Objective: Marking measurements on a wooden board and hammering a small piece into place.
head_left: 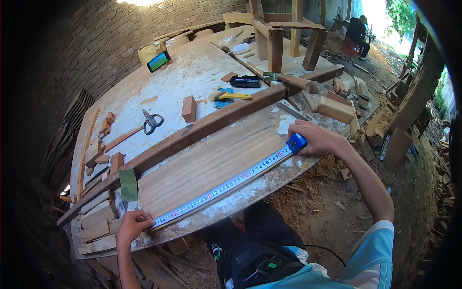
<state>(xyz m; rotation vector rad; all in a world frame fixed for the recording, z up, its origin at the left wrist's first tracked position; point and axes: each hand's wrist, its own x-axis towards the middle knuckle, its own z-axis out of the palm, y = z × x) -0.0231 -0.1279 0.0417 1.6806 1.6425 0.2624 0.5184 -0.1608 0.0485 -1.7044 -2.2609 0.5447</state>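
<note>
Tape measure (224,187) stretched along a wooden board (204,168) on the tabletop (168,98)

Right hand (315,137) grip holds its blue case (297,143); left hand (134,224) grip pinches the tape's other end.

The left hand (133,224) is pinching with thumb (145,225) and fingers (141,215), their tips pointing rightward, while the left forearm (125,262) is extending forward from the lower edge. The right hand (314,138) is gripping with curled fingers, well apart and farther forward; the right arm (368,180) is holding a bend at the elbow (389,211).
</note>
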